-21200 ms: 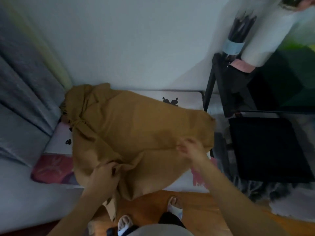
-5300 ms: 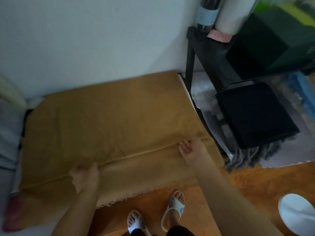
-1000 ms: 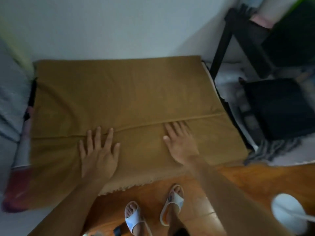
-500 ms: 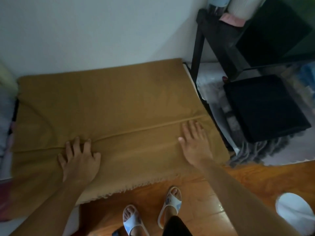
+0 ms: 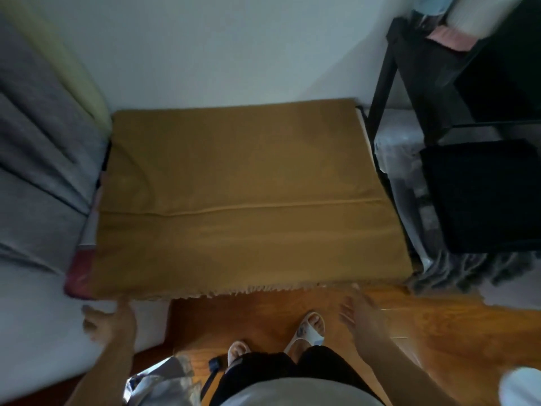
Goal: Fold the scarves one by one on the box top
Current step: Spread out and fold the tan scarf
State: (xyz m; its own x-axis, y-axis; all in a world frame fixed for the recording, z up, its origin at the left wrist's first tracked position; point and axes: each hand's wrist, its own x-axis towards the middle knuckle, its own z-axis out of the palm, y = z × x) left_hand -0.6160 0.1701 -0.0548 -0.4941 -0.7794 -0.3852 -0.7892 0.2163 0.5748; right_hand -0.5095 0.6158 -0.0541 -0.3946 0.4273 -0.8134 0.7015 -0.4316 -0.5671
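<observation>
From the head camera I see the mustard scarf [image 5: 248,194] spread flat over the box top [image 5: 80,273], covering nearly all of it; only a pink and white strip of the box shows past the scarf's left edge. A straight fold line runs across the scarf from side to side, a little nearer to me than its middle. The scarf's fringed near edge hangs just over the front of the box, above the wooden floor [image 5: 424,332].

My left hand [image 5: 109,319] is at the scarf's near left corner, fingers loosely spread and holding nothing; one fingertip reaches up to the fringe, though I cannot tell whether it touches. My right hand [image 5: 358,312] is below the scarf's near right corner, blurred, fingers straight and apart, off the cloth and empty.

Left of the scarf lies grey fabric [image 5: 38,148]. Right of the scarf stands a black rack [image 5: 409,83] with a black bin [image 5: 483,194] on it. Below the scarf's near edge, my feet in white slippers [image 5: 307,332] stand on the floor.
</observation>
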